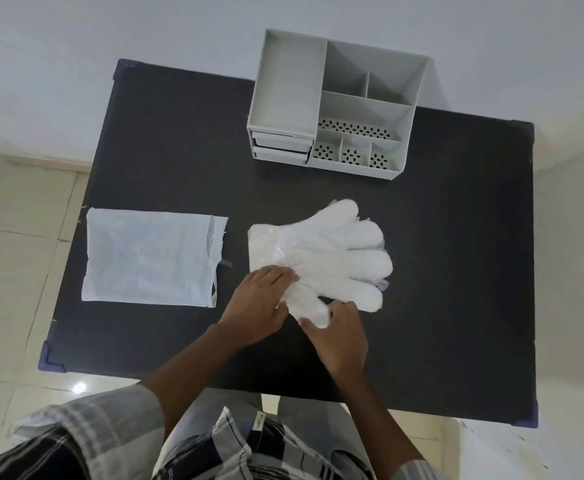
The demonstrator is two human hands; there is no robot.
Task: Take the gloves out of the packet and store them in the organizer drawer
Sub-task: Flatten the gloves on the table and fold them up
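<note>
Risk, stack: the gloves (332, 251) are thin film and lie as a loose pile, so I judge that lifting them by one corner could let the lower sheets slide off and fan across the table (166, 140).
Risk, thumb flap: the part under both hands is the thumb of the pile; pulling it alone may peel off a few gloves and leave the rest behind.
Risk, drawer: the organizer drawers (281, 144) look closed and shallow; an unfolded pile seems wider than a drawer front, so it could jam or spill over the edge unless folded first.
Gloves, look: white, translucent, hand-shaped, many stacked with the fingers pointing right and away, edges slightly out of line at the fingertips.
Gloves, place: flat on the dark table, near the middle, already out of the packet and well apart from it.
Left hand (261, 299): fingers loosely bent, fingertips pressing on the wrist end of the pile; it pins rather than grips, as far as I can tell.
Right hand (341, 332): lies over the thumb flap at the near edge, thumb and fingers seeming to pinch the film.
Packet (152, 258): flat, pale, looks emptied, on the left of the table, open edge facing the gloves.
Organizer (335, 109): grey, at the far edge, open compartments on top, two drawers at its lower left.
Surroundings: pale tiled floor around the table; checked shirt sleeves at the bottom.
</note>
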